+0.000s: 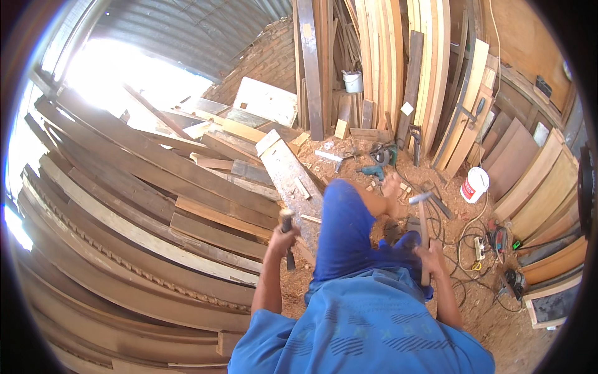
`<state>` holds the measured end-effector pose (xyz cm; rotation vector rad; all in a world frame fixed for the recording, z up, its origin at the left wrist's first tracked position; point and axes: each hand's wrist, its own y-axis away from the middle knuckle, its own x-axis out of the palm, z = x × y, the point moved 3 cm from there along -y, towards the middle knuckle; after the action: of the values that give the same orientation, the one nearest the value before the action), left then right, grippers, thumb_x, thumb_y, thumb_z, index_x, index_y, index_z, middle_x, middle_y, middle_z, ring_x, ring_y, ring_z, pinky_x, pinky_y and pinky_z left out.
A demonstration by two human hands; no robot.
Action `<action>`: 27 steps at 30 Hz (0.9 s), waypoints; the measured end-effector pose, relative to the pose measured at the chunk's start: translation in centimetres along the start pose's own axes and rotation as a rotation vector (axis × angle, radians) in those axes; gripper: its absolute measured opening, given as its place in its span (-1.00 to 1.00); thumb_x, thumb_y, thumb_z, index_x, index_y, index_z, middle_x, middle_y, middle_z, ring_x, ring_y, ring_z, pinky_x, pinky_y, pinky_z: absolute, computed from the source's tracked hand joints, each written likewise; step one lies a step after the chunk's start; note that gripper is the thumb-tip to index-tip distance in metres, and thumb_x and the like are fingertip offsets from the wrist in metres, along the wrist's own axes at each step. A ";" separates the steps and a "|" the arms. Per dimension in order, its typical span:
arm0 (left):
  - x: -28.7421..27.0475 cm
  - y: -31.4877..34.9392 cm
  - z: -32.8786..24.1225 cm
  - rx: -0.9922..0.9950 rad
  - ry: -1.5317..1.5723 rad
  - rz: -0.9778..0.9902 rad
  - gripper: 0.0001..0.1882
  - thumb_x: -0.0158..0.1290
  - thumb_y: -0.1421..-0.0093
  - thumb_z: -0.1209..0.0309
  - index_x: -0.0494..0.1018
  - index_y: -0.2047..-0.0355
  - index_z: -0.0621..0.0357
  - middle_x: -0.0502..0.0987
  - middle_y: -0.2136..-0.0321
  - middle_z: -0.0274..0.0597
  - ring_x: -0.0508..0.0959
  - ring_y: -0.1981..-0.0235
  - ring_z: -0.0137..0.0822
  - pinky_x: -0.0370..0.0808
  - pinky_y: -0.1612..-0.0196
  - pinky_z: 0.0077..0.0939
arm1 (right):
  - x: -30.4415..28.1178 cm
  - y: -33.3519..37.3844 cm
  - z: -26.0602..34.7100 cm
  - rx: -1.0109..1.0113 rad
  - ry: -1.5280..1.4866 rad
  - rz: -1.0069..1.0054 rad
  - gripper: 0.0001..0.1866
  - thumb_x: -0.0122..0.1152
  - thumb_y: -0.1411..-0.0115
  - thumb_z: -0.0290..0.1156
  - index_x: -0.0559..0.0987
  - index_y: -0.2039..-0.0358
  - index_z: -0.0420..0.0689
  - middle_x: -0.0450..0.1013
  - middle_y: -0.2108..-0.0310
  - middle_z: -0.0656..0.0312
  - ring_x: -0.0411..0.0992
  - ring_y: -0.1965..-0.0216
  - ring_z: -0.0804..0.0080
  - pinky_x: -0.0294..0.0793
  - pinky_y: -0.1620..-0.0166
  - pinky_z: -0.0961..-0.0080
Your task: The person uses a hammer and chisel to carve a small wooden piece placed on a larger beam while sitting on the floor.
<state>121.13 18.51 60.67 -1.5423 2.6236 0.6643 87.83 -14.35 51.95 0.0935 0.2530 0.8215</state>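
Observation:
My left hand is wrapped round a chisel. Its handle points up out of the fist and its dark blade hangs below. In my right hand is a hammer, gripped by its wooden handle with the metal head raised at the top. Ahead, between the hands and to the left of my bent knee, a long worn board slopes away. On it lie a small wood strip and a light stick. Neither tool touches the board.
Stacked planks fill the left side. Tall boards lean at the back. On the shavings-covered floor lie a teal power drill, a handsaw, cables and a power strip. A white bucket stands at the right.

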 end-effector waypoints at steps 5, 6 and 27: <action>1.5 -1.5 -7.1 0.261 0.027 -0.077 -0.84 0.22 -0.06 0.36 0.51 0.41 0.16 0.51 0.55 -0.24 0.49 0.55 -0.45 0.39 0.53 -0.49 | 0.9 -5.4 9.2 -0.269 0.152 -0.024 -0.68 0.23 -0.04 -0.27 0.50 0.35 -0.30 0.44 0.52 0.05 0.44 0.46 0.27 0.41 0.34 0.29; 2.0 0.1 -8.3 0.294 -0.015 -0.063 -0.83 0.22 -0.06 0.36 0.51 0.40 0.16 0.52 0.55 -0.22 0.50 0.54 -0.44 0.40 0.51 -0.48 | 2.1 -5.8 12.1 -0.398 0.087 -0.034 -0.70 0.23 -0.07 -0.29 0.51 0.34 -0.29 0.45 0.52 0.08 0.43 0.47 0.32 0.41 0.36 0.33; -4.0 -6.8 1.2 0.025 -0.601 -0.149 -0.68 0.19 -0.01 0.29 0.54 0.23 0.15 0.59 0.44 0.08 0.61 0.34 0.06 0.52 0.20 -0.24 | 32.0 -16.5 2.6 -0.155 0.557 0.418 -0.66 0.36 0.03 -0.22 0.61 0.30 -0.18 0.55 0.40 -0.09 0.54 0.29 -0.03 0.47 0.18 0.14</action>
<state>128.68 19.42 58.14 -1.2584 2.0464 0.9045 121.14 -1.97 45.53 -0.2418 0.7088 1.2735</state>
